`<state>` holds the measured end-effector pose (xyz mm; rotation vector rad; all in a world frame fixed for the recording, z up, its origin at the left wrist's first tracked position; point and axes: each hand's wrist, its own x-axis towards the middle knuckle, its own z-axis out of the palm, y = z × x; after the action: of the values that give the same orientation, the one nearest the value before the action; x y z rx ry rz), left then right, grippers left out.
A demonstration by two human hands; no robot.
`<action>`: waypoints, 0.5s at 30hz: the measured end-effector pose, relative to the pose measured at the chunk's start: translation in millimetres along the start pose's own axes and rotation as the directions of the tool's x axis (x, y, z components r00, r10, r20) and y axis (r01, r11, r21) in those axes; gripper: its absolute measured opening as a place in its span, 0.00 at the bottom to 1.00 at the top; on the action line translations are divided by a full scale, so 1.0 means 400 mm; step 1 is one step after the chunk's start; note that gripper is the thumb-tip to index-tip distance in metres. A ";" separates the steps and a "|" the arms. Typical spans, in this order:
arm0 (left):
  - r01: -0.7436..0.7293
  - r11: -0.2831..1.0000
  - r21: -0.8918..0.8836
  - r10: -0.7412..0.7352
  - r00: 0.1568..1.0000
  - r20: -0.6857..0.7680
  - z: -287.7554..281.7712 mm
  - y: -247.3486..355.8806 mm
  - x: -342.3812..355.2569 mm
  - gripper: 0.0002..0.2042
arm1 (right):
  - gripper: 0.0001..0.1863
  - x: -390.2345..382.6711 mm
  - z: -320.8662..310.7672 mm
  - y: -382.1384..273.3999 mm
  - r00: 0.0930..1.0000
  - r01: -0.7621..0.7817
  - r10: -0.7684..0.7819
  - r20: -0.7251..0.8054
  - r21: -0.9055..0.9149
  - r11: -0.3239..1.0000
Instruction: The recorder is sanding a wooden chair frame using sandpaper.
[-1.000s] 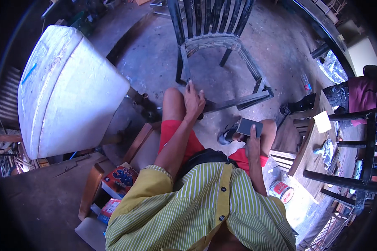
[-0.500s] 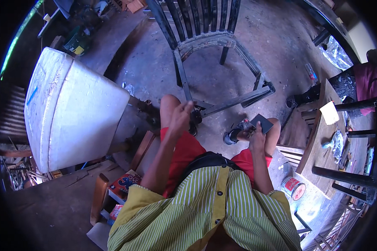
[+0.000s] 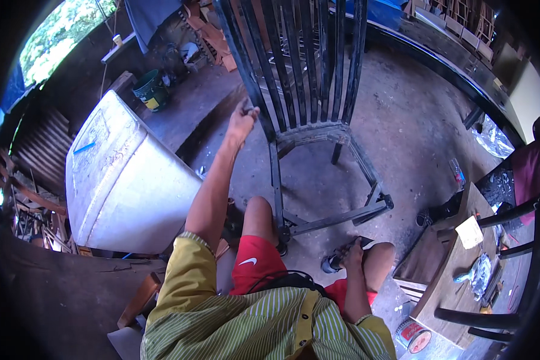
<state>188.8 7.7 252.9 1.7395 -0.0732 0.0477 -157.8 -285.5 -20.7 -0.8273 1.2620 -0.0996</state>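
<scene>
One dark slatted chair is reached toward in the upper centre of the frame.

Beside its left back post, the left hand is raised with fingers bent; whether anything is pinched, or the post touched, cannot be told. Lower, right of centre, a dark flat pad is gripped in the right hand. For good results, light, even pressure along the post's length is probably best, with the chair kept from rocking.
</scene>
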 end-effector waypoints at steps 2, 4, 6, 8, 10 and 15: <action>-0.055 0.997 0.054 0.060 0.992 -0.110 0.013 0.009 0.077 0.29 | 0.37 0.004 -0.005 0.011 0.993 0.063 -0.060 0.097 -0.030 0.998; -0.030 0.996 0.082 0.047 0.975 -0.216 0.028 0.017 0.139 0.28 | 0.38 0.000 -0.001 0.018 0.983 0.090 -0.089 0.163 0.000 0.996; -0.148 0.986 0.073 0.157 0.978 -0.137 0.046 0.022 0.178 0.28 | 0.36 -0.006 0.007 0.020 0.990 0.067 -0.070 0.123 0.025 0.997; -0.143 0.959 0.245 0.197 0.957 -0.212 0.063 0.024 0.197 0.27 | 0.36 -0.010 0.018 0.018 0.991 0.038 -0.038 0.127 0.004 0.999; -0.101 0.941 0.323 0.202 0.932 -0.299 0.074 0.023 0.204 0.26 | 0.38 -0.011 0.028 0.014 0.991 0.030 -0.021 0.134 -0.072 0.997; -0.014 0.904 0.428 0.184 0.915 -0.359 0.065 0.020 0.221 0.26 | 0.31 -0.015 0.049 0.008 0.992 0.032 -0.022 0.124 -0.085 0.996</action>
<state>276.3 -21.3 262.6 2.1216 0.1539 0.5239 -144.1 -270.6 -16.7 -0.9123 1.1458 -0.0150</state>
